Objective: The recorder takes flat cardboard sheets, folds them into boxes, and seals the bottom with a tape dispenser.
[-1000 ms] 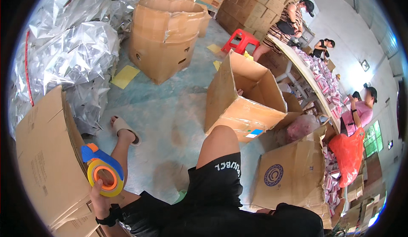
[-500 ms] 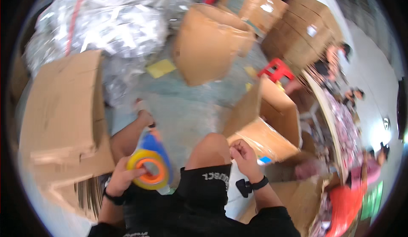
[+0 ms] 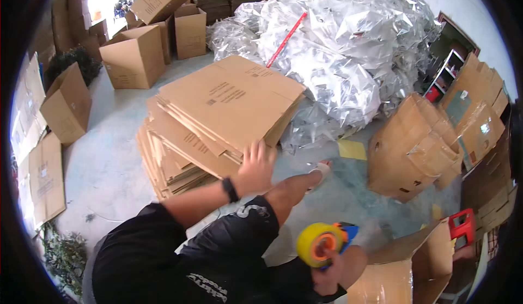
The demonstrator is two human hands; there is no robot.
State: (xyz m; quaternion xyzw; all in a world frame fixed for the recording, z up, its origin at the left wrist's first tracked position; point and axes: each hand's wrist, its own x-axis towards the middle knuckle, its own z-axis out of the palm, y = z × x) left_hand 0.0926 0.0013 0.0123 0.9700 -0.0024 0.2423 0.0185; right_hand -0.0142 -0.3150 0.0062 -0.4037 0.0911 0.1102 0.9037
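Observation:
My left hand [image 3: 257,168] reaches to the near right corner of a stack of flattened cardboard boxes [image 3: 226,102]. Its fingers are stretched out and lie against the edge of the upper sheets. In my right hand [image 3: 328,274], at the lower right, is a tape dispenser [image 3: 317,244] with a wide yellow roll, an orange hub and a blue body. The fingers are closed round it near the hub, beside my right knee.
A big heap of silvery plastic film [image 3: 338,48] lies behind the stack. An open carton [image 3: 408,271] stands at the lower right, near a red stool [image 3: 462,226]. A tall brown carton [image 3: 411,149] stands to the right. More open boxes [image 3: 133,56] are at the far left.
The tape dispenser has passed from my left hand to my right. My view has swung left, and my left hand has gone out to the cardboard stack.

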